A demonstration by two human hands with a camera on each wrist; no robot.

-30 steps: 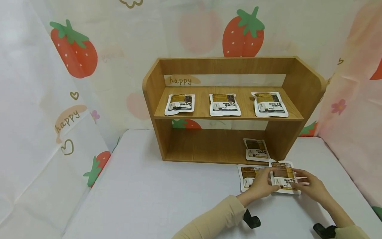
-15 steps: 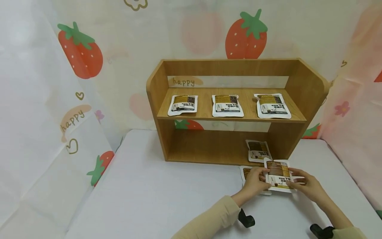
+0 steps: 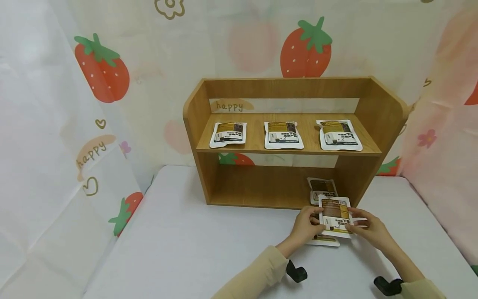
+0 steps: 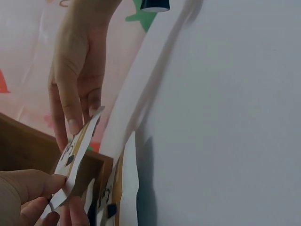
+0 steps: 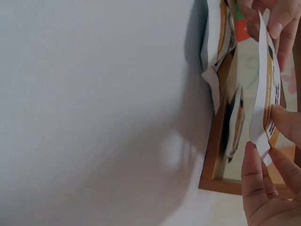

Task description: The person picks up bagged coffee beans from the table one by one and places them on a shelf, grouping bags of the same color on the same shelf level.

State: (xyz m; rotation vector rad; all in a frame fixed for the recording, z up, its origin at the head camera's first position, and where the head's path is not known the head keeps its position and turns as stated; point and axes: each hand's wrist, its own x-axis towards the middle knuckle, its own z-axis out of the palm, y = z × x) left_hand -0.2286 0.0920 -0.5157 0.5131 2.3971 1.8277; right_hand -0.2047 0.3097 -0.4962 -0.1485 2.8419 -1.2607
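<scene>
A white-edged food packet [image 3: 335, 214] with a brown and yellow print is held between both hands, in front of the shelf's lower right part. My left hand [image 3: 303, 227] pinches its left edge, thumb on the front. On the opposite edge my right hand [image 3: 372, 232] pinches it the same way. Both wrist views show the held packet [image 4: 75, 157] tilted and lifted off the table. Beneath it a similar packet [image 3: 325, 241] lies on the table, mostly covered by the held one and my left hand. Another packet [image 3: 322, 185] rests on the lower shelf board at the right.
A two-tier wooden shelf [image 3: 254, 187] stands at the back of the white table [image 3: 168, 249]. Its upper board carries a left packet [image 3: 228, 133], a middle packet [image 3: 283, 135] and a right packet [image 3: 340, 135], spaced apart. A strawberry-print cloth [image 3: 157, 54] hangs behind.
Both hands have carried the held packet leftward, from beside the table packet to over it and close below the lower-shelf packet. The head view has shifted slightly.
</scene>
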